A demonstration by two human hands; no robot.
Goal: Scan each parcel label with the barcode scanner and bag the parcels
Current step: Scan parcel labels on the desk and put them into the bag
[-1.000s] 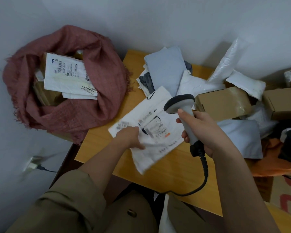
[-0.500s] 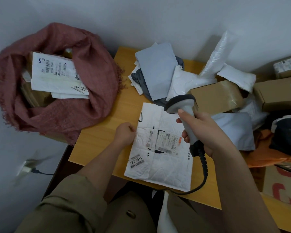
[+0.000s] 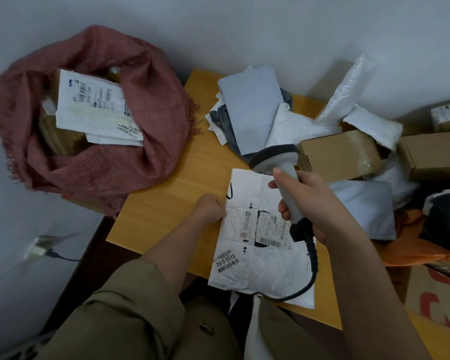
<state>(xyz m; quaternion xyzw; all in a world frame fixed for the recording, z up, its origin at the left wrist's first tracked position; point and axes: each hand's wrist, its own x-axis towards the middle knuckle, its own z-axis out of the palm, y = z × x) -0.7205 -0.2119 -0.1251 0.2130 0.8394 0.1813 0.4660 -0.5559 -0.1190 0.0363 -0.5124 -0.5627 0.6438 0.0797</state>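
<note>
We have the white mailer parcel (image 3: 257,237) lying flat on the wooden worktop (image 3: 166,203), with its near edge hanging a little over the front edge. Our left hand (image 3: 209,207) holds it at the left border; the fingers are curled and pinch this border, though their tips are hidden under the hand. Our right hand (image 3: 304,206) grips the handle of the barcode scanner (image 3: 278,165), fingers wrapped around it and the index finger lying along the front, near where the trigger should be. The scanner head is above the top edge of the parcel, and the shipping label (image 3: 269,228) lies partly under our right hand.

To do this step well, we think we must tilt the scanner head down and back toward the label, so that the beam crosses the long barcode at the bottom of it. The mailer is wrinkled, so we should keep it stretched flat with the left hand. The small sticker (image 3: 226,262) also carries a barcode, and we must take care not to read that one by mistake.

The dusty pink cloth bag (image 3: 130,157), at the left and beside the worktop, already holds some labelled parcels; this one probably goes there afterwards. More parcels wait at the back of the worktop.
</note>
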